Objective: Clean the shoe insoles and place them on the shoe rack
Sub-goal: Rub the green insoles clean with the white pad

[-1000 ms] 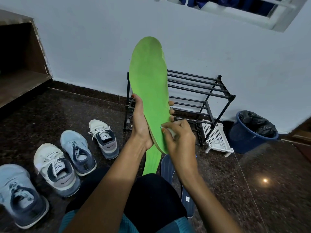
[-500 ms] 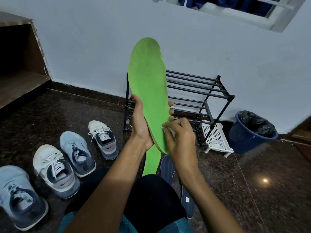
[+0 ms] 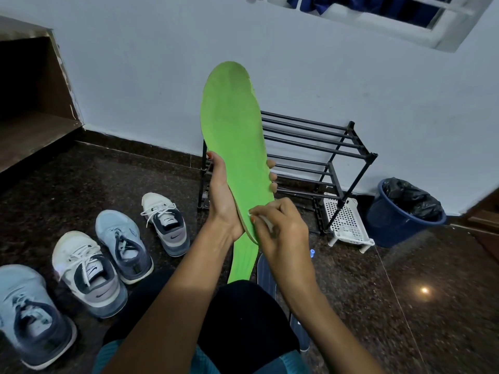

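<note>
My left hand (image 3: 224, 201) gripped the green insole (image 3: 232, 136) upright; my right hand (image 3: 280, 225) pinched a white wipe (image 3: 266, 222) against it.

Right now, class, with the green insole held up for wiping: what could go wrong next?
1. The left hand grips the green insole only on its lower half; its free toe end may flop under the white wipe in the right hand.
2. The second green insole and dark insoles lie on the floor by the knee and may be knelt on.
3. The shoe rack has spaced bars; insoles might slip through.
</note>
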The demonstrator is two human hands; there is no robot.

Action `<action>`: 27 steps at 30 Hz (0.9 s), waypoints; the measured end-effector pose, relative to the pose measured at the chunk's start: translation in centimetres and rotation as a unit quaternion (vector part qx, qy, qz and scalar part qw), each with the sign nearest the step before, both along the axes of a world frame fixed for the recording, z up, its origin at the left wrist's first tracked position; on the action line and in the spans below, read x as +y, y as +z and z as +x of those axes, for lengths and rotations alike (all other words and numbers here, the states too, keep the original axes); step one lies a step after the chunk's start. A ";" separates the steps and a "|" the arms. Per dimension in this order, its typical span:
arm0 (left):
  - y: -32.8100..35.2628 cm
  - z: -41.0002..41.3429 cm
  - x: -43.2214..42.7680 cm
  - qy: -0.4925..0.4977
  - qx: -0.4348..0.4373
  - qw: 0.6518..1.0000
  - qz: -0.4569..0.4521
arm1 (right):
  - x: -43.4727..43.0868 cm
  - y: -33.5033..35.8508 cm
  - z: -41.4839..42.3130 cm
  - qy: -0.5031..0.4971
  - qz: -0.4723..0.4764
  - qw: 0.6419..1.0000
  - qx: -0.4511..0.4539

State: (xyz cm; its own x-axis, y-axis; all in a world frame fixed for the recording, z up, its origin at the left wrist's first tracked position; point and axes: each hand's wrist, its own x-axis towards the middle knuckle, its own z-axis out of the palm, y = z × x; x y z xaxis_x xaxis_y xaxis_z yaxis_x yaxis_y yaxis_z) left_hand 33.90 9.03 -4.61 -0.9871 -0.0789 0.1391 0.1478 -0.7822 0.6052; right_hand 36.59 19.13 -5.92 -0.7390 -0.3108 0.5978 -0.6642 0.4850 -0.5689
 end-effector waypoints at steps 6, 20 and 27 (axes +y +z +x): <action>-0.1 0.0 0.1 0.011 -0.006 1.000 -0.023 | 0.1 -0.2 -1.2 -0.056 0.010 0.998 0.012; -0.1 0.0 0.2 0.003 -0.003 1.000 -0.019 | 0.5 0.0 -0.9 -0.024 0.013 1.000 0.004; -0.1 0.0 0.1 0.009 -0.013 1.000 -0.015 | -0.2 -0.6 -0.6 -0.023 -0.004 1.000 -0.002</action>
